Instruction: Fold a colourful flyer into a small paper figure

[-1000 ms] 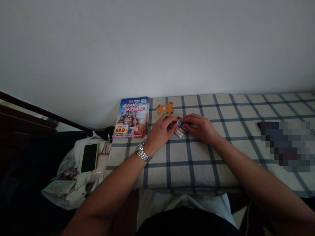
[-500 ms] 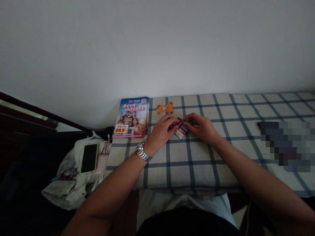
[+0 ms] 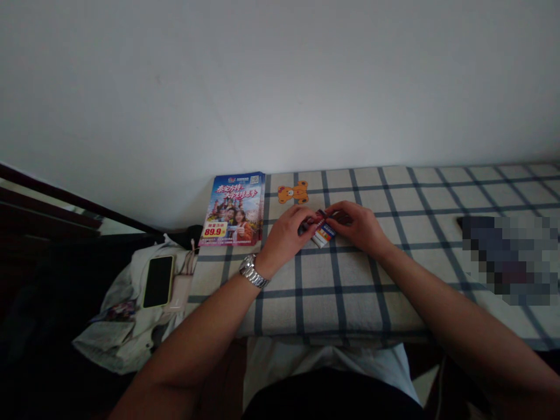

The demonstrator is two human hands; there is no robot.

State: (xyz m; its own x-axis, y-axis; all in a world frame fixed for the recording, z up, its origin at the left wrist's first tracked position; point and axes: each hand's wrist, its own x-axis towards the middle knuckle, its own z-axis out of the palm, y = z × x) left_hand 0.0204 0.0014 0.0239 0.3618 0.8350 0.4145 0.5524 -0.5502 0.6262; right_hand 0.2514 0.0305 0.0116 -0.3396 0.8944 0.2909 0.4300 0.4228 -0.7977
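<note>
My left hand (image 3: 286, 233), with a metal watch (image 3: 254, 272) on its wrist, and my right hand (image 3: 356, 226) meet over a checked cloth (image 3: 350, 280). Both are closed in a pinch on a small dark thing (image 3: 318, 218) held between them; I cannot make out what it is. Just below the fingertips a small white pack (image 3: 324, 234) with red, blue and yellow print lies on the cloth.
A colourful booklet (image 3: 233, 208) lies at the cloth's left end, with an orange bear cutout (image 3: 293, 192) beside it by the wall. A phone (image 3: 158, 280) and a pink power bank (image 3: 179, 290) rest on crumpled fabric at the left. A blurred dark patch (image 3: 510, 259) lies right.
The hands stayed in place while the fingers worked the small dark thing. The printed pack now shows more fully below them.
</note>
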